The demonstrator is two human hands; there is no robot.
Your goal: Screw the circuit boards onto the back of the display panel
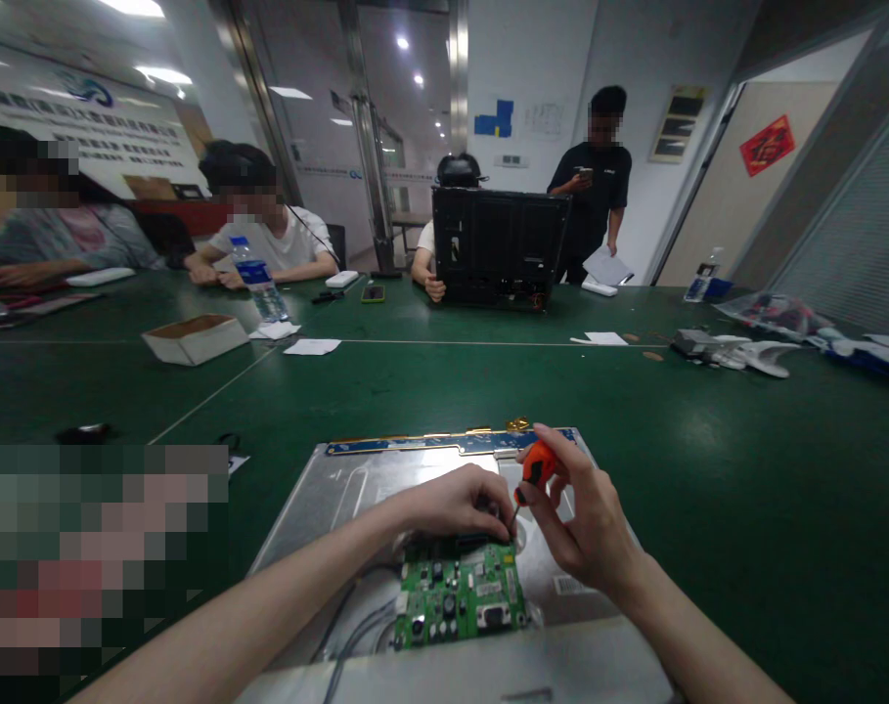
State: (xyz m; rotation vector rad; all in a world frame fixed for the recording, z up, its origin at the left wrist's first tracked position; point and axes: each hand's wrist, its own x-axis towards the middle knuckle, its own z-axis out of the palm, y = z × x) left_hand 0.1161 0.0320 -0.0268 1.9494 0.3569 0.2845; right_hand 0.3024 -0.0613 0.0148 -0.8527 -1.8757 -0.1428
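Observation:
Between the fingers of my right hand (587, 504) is a screwdriver with an orange and black handle (539, 463), tilted, its thin shaft pointing down to the upper right corner of a green circuit board (459, 592). My left hand (463, 499) is closed beside the screwdriver's tip, thumb and fingers pinched at the board's top edge. Whatever those fingers hold is hidden. The board lies on a silver metal panel (341, 494), which has a blue strip board (407, 445) along its far edge. Grey cables (367, 626) run out from the left side of the board.
Across the green table (744, 469), a person's hand steadies a black upright frame (499, 244). An open box (195, 342), a water bottle (259, 284) and paper scraps (312, 347) lie left. White parts (752, 354) lie right. Other people sit or stand behind.

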